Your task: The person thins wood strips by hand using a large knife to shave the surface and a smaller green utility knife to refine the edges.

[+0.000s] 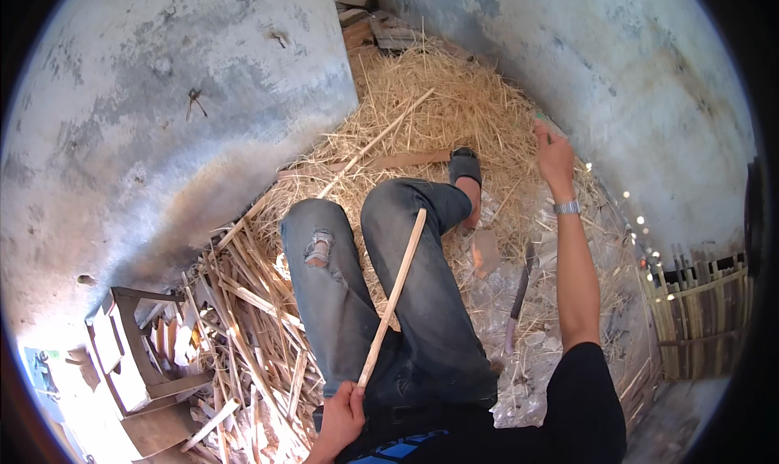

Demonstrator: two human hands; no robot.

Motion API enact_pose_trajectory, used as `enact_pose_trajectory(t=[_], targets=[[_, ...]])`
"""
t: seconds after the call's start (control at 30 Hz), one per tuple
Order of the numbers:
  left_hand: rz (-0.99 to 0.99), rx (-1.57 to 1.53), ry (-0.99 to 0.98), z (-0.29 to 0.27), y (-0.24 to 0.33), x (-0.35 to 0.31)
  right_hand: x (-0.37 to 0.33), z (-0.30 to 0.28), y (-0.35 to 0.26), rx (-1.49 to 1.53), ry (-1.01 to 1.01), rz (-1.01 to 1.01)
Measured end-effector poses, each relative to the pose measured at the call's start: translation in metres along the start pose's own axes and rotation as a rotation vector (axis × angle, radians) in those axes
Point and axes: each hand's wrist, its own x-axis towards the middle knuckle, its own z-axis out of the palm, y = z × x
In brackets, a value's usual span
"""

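Note:
My left hand [344, 413] is closed round the lower end of a long, pale wooden or bamboo strip [393, 297]. The strip slants up across my lap, its far end resting over my right thigh. My right arm reaches forward to the right, and my right hand [555, 157] is raised near the wall with its fingers pinched together. Something small and greenish shows at those fingertips, too small to name. Under my arm, on the floor, lies a long, narrow dark object [521, 289] with a paler purplish end.
Straw-like shavings [438, 82] heap up ahead between two worn walls [187, 82]. Several loose strips [243, 318] pile at my left beside a wooden frame [134, 358]. A woven slatted basket [702, 322] stands at the right. A reddish block [485, 253] lies near my sandalled foot [465, 165].

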Motion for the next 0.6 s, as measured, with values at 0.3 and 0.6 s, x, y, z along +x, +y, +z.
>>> enact_pose_trajectory(t=[0.3,0.6], targets=[[-0.037,0.005,-0.006,0.002,0.013,0.013,-0.107,-0.009,-0.121,0.482,-0.538,-0.139],[-0.006,0.026,0.071,0.004,0.013,0.013,-0.116,0.006,-0.112,0.419,-0.303,-0.13]])
